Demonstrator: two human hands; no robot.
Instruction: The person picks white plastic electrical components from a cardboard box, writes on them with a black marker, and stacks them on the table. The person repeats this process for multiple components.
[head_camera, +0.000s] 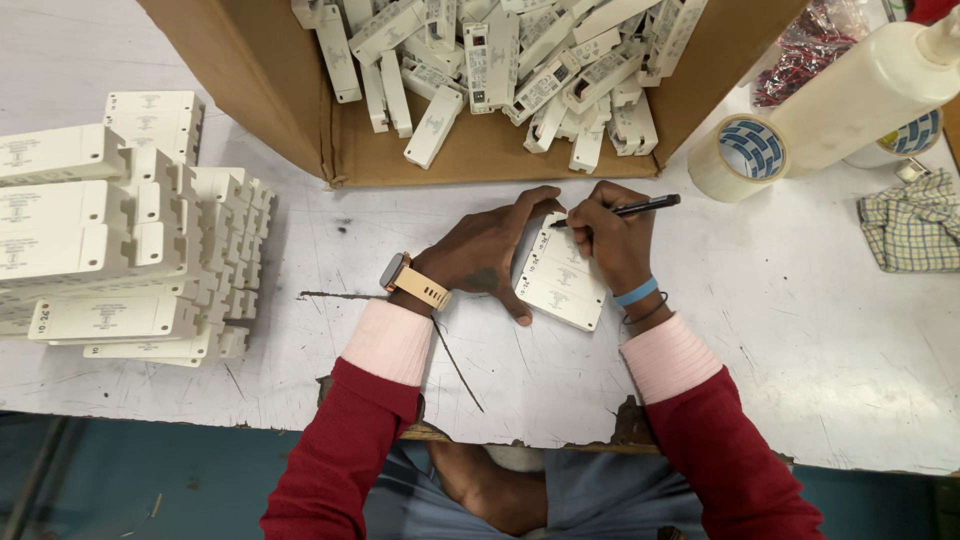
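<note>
A flat white plastic unit (560, 280) lies on the white table (800, 330) in front of me. My left hand (490, 250) rests on its left edge, fingers curled over the top, holding it down. A watch with a tan strap sits on that wrist. My right hand (612, 235) grips a black pen (630, 209), whose tip touches the top of the unit. A blue band circles the right wrist.
An open cardboard box (480, 150) holding several loose white units stands behind my hands. Stacks of white units (120, 230) fill the left. At the right are a tape roll (738, 155), a white bottle (870, 90) and a checked cloth (915, 232).
</note>
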